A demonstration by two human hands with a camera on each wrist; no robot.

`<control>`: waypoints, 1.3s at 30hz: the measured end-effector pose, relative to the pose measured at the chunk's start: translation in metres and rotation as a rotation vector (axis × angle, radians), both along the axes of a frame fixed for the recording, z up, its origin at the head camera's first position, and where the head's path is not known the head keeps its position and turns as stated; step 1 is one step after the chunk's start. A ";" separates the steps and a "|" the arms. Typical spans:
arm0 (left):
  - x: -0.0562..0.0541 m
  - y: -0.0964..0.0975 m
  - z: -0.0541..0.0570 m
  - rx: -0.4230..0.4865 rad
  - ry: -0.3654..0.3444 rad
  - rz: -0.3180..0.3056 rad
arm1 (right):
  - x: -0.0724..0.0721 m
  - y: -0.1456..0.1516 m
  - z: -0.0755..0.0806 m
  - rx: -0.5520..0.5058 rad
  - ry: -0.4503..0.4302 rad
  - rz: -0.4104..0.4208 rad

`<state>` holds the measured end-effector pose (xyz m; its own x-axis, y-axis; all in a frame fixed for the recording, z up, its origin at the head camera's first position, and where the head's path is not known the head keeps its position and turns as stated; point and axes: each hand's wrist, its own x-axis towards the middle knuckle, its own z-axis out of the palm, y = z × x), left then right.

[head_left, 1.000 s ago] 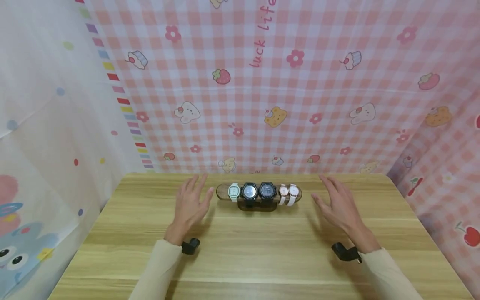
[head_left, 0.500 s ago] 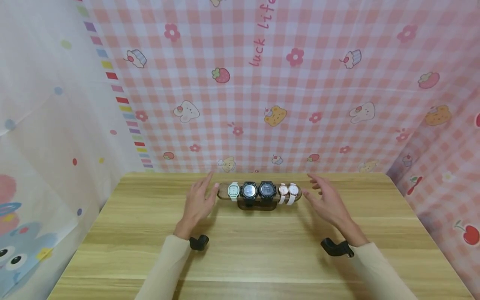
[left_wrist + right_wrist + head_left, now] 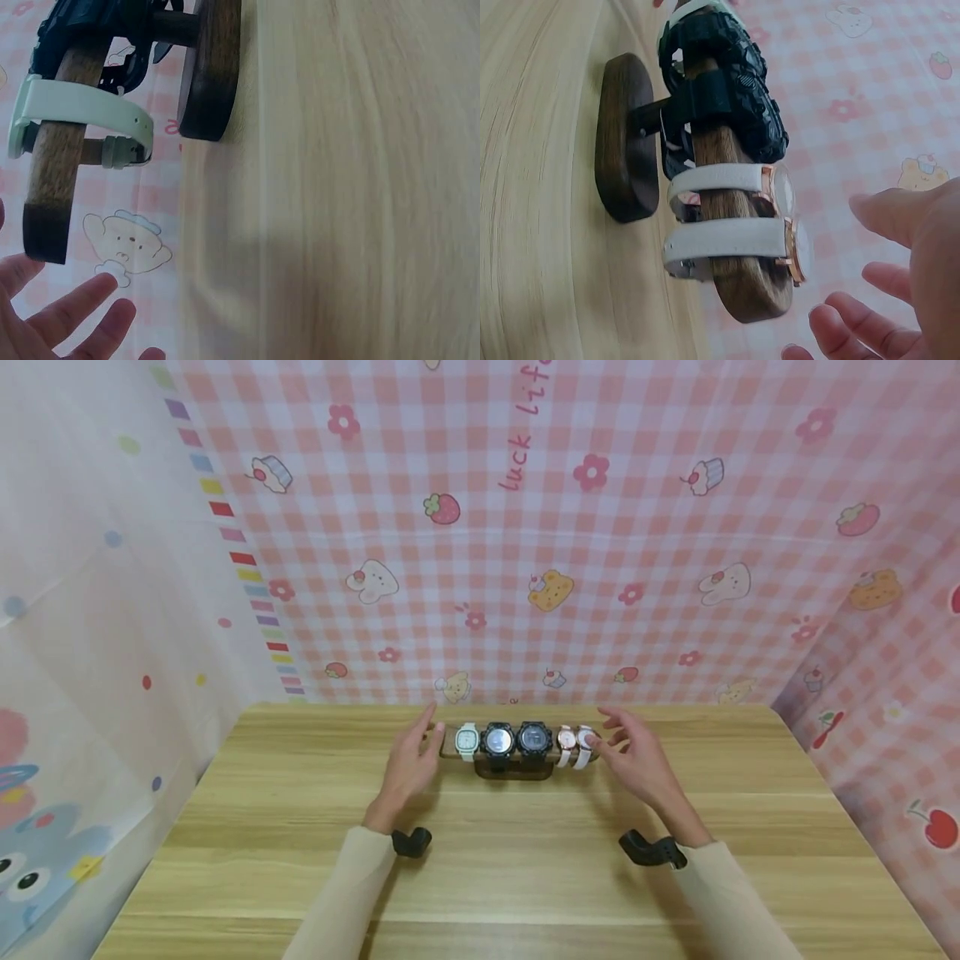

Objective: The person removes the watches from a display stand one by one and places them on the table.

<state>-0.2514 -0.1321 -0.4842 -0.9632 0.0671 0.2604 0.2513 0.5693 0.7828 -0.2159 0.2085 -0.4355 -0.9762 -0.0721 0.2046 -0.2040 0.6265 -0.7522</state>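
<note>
A dark wooden watch stand stands near the table's back, bearing several watches in a row. On its left part sits a mint-green watch; two chunky black watches, one beside the other, fill the middle. Two white-strapped watches with rose-gold cases, a smaller one and a larger one, are at the right end. My left hand is at the stand's left end, fingers spread and loose. At the opposite end my right hand overlaps the last watch, but the right wrist view shows a gap before the thumb.
The pale wood table spreads in front of the stand. Right behind it hangs a pink checked cloth, with a white dotted cloth at the left side. Black wrist mounts hang below both wrists.
Both hands have moved inward from the sides, the left one rightward and the right one leftward, up to the stand's two ends. The stand and its watches stay in place.
</note>
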 end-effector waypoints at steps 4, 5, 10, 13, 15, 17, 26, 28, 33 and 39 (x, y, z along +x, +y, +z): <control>-0.002 0.004 -0.004 0.041 -0.005 -0.012 | -0.002 -0.004 -0.003 -0.033 -0.026 -0.009; -0.002 0.005 -0.005 0.044 -0.009 -0.012 | -0.003 -0.005 -0.004 -0.041 -0.030 -0.012; -0.001 0.008 -0.008 0.045 -0.030 0.002 | -0.003 -0.009 -0.005 -0.066 -0.045 -0.026; -0.002 0.009 -0.010 0.044 -0.035 0.011 | -0.004 -0.010 -0.007 -0.078 -0.052 -0.029; -0.002 0.010 -0.011 0.051 -0.035 0.012 | -0.005 -0.010 -0.008 -0.085 -0.057 -0.030; -0.002 0.010 -0.012 0.065 -0.045 0.009 | -0.005 -0.010 -0.009 -0.084 -0.064 -0.032; -0.001 0.013 -0.013 0.129 -0.096 0.011 | -0.007 -0.012 -0.012 -0.079 -0.071 -0.039; -0.001 0.013 -0.014 0.137 -0.092 0.011 | -0.008 -0.012 -0.013 -0.081 -0.066 -0.038; -0.001 0.013 -0.014 0.166 -0.087 -0.008 | -0.008 -0.013 -0.014 -0.076 -0.057 -0.029; 0.000 0.015 -0.014 0.212 -0.078 -0.027 | -0.008 -0.012 -0.015 -0.063 -0.050 -0.015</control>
